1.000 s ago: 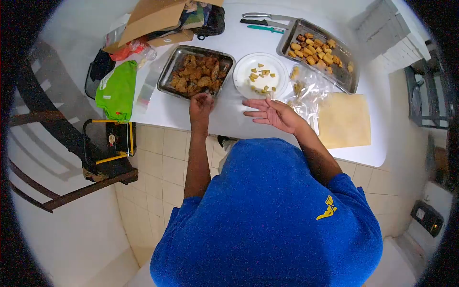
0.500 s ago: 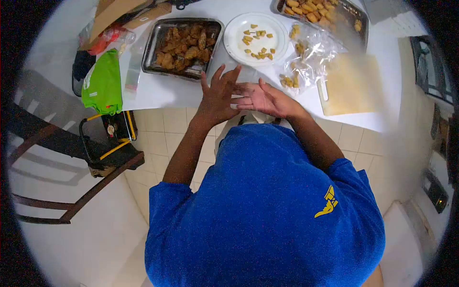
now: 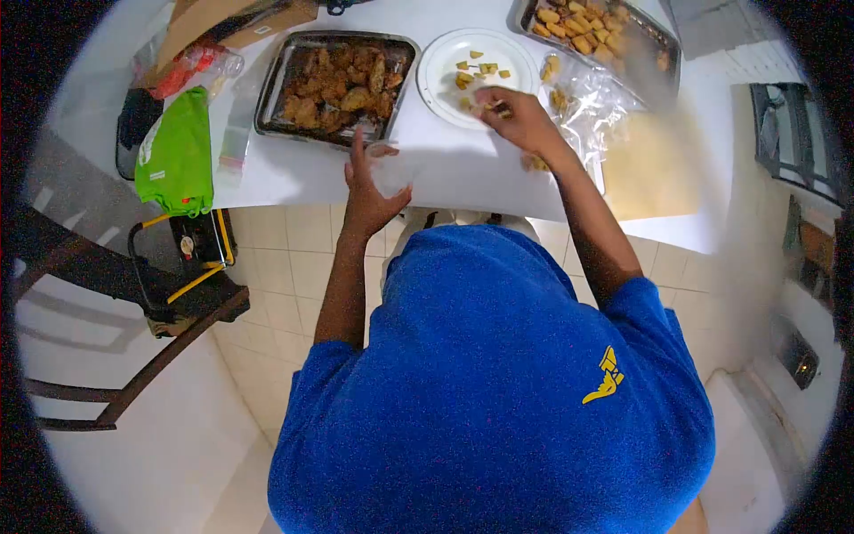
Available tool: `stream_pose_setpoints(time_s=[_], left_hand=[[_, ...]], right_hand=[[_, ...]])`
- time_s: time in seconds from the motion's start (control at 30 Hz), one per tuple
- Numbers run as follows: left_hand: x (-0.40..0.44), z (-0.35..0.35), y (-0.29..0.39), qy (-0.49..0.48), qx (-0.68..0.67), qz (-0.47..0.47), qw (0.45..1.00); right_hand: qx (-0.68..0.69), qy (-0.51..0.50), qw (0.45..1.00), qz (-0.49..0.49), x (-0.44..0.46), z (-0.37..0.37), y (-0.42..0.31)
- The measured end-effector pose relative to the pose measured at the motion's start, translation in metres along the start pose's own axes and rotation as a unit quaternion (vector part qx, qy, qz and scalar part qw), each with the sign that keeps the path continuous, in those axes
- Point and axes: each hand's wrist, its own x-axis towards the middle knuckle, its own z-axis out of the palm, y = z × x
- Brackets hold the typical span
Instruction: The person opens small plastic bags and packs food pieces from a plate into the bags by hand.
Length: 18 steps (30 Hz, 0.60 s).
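My left hand (image 3: 369, 194) is curved around a clear plastic bag (image 3: 391, 173), held above the table's front edge; its outline is faint against the white table. My right hand (image 3: 520, 123) reaches over the front of a white plate (image 3: 431, 84), fingers pinched on small yellowish-brown food pieces (image 3: 500, 110). More such pieces (image 3: 485, 68) lie scattered on the plate. Left of the plate, a metal tray (image 3: 266, 100) holds browned, fried-looking chunks (image 3: 342, 89), close beyond my left fingertips.
Filled clear plastic bags (image 3: 587, 102) lie right of the plate, beside a cutting board (image 3: 654, 173). A second tray (image 3: 672, 76) of golden pieces stands at the back right. At left are a green bag (image 3: 178, 156), a cardboard box (image 3: 209, 36) and a chair (image 3: 169, 356).
My hands have moved apart. The right hand went up and right to the plate and now pinches food pieces; the left moved slightly left with the clear bag.
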Motion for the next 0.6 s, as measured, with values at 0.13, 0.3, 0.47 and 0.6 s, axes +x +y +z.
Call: stream_pose_setpoints(time_s=[0.13,0.3,0.47,0.6], left_hand=[[-0.001,-0.003,0.014,0.083,-0.12,0.002,0.989],[0.002,-0.006,0.018,0.132,-0.114,0.047,0.984],[0.016,-0.009,0.003,0.143,-0.192,0.072,0.968],[0.021,-0.014,0.009,0.137,-0.092,0.083,0.983]], right_hand=[[-0.245,0.106,0.952,-0.148,0.071,0.021,0.04],[-0.411,0.009,0.892,-0.19,0.103,0.036,0.035],[-0.424,-0.009,0.88,-0.214,0.118,0.047,0.047],[-0.396,-0.027,0.901,-0.174,0.117,0.047,0.044]])
